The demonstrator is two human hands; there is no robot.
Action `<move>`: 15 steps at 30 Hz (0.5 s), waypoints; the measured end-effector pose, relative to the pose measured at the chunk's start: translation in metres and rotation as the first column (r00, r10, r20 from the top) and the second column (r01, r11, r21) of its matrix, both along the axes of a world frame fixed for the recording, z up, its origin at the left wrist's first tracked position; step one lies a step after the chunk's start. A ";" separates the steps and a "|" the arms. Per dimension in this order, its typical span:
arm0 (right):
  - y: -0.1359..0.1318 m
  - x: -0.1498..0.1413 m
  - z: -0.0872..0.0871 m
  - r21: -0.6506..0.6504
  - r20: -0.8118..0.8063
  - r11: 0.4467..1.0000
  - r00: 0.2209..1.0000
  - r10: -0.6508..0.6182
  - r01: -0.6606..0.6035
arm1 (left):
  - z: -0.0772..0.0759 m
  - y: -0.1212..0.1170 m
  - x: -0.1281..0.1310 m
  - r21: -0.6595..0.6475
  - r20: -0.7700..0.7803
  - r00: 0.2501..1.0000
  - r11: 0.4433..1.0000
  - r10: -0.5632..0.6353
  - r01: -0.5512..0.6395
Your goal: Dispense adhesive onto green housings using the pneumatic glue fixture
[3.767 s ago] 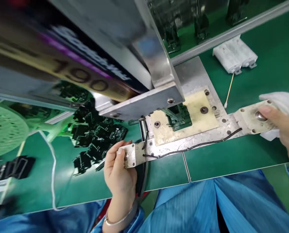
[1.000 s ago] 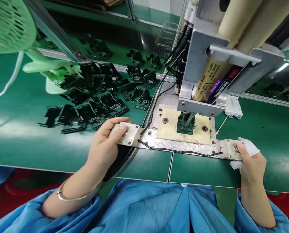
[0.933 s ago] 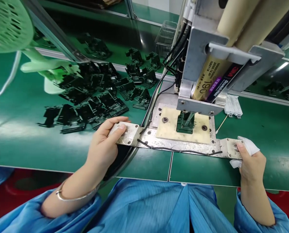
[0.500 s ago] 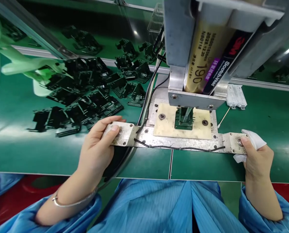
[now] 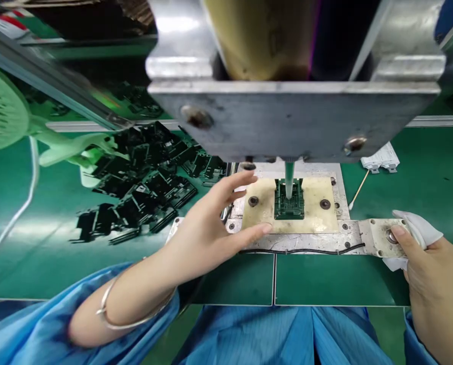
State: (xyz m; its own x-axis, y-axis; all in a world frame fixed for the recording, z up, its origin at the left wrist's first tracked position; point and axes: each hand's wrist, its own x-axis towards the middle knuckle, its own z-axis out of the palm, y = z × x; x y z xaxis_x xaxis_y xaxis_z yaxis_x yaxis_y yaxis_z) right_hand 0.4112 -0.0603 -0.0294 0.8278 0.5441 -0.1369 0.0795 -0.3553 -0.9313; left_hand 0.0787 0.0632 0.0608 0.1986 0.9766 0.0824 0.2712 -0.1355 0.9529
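Observation:
A small green circuit board (image 5: 295, 210) sits in a cream-coloured fixture plate (image 5: 257, 223), with a clear dispensing nozzle (image 5: 289, 177) pointing down over it. My left hand (image 5: 211, 225) reaches across the plate's left side, thumb and fingers spread, holding nothing. My right hand (image 5: 431, 258) grips a crumpled white wipe (image 5: 420, 227) around the right-hand metal button block (image 5: 382, 235). The thumb lies at the block's round button. Above the board, a metal bracket (image 5: 287, 119) carries the adhesive cartridges (image 5: 264, 40).
Many dark circuit assemblies (image 5: 135, 197) lie piled on the green bench at left, near a pale green fan (image 5: 6, 109). A cotton swab (image 5: 359, 190) and white cartridge-like pieces (image 5: 382, 158) lie at right. A black cable (image 5: 306, 251) runs along the metal base.
My left hand has let go of the left button block and moved right to the fixture plate. My right hand stays at its block. The bracket appears larger and nearer in view.

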 end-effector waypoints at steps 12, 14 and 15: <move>-0.004 0.003 -0.012 -0.101 0.009 0.995 1.000 0.029 -0.028 | 0.005 0.026 0.033 -0.234 0.064 0.928 0.899 -0.367 0.371; -0.003 0.002 -0.009 -0.138 0.013 0.990 0.999 0.029 -0.027 | 0.015 0.025 0.030 -0.329 0.030 0.891 0.837 -0.453 0.437; -0.002 0.002 -0.007 -0.158 0.012 0.987 1.000 0.020 -0.018 | 0.018 0.025 0.026 -0.324 -0.018 0.895 0.849 -0.446 0.417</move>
State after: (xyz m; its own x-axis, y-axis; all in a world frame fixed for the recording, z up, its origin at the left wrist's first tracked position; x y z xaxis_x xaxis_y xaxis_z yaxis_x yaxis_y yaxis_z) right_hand 0.4129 -0.0620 -0.0369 0.8197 0.5324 -0.2113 0.0999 -0.4962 -0.8625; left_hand 0.1047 0.0884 0.0792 0.5981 0.7638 -0.2425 0.3385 0.0334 0.9404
